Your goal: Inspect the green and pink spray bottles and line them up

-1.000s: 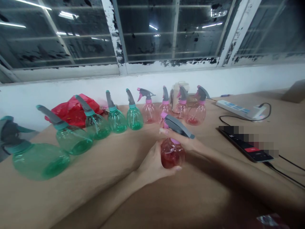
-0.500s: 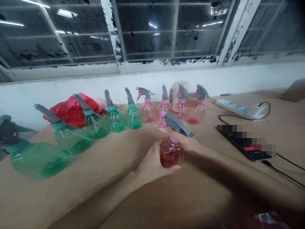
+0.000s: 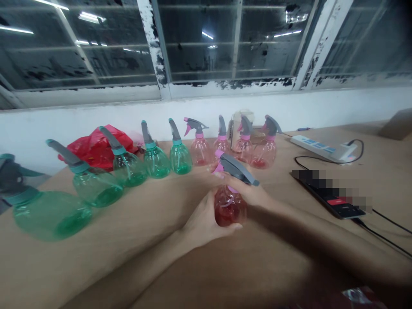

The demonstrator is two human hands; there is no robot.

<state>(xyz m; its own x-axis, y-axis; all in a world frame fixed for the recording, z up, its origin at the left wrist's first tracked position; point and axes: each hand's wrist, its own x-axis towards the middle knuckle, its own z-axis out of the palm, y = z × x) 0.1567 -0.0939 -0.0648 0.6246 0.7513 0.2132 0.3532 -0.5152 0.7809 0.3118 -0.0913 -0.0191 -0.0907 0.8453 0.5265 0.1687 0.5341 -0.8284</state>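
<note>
A clear pink spray bottle (image 3: 230, 208) with a grey and pink trigger head is between my two hands over the table. My left hand (image 3: 206, 216) wraps round the lower body from the left, thumb along the near side. Around the neck, just below the trigger head, my right hand (image 3: 252, 191) is closed, its fingertips showing by the pink trigger. Part of the right hand is hidden behind the bottle head. Behind the hands stand several pink spray bottles (image 3: 201, 151). To the left, several green spray bottles (image 3: 180, 158) form a curved row.
A red plastic bag (image 3: 96, 148) lies behind the green bottles. At right are a white power strip (image 3: 317, 146), a black phone (image 3: 328, 197) with cables, and a cardboard box (image 3: 397, 123). Windows and a white wall (image 3: 180, 110) rise behind the table.
Both hands and the pink spray bottle between them have shifted very slightly left. The grip of each hand looks the same.
</note>
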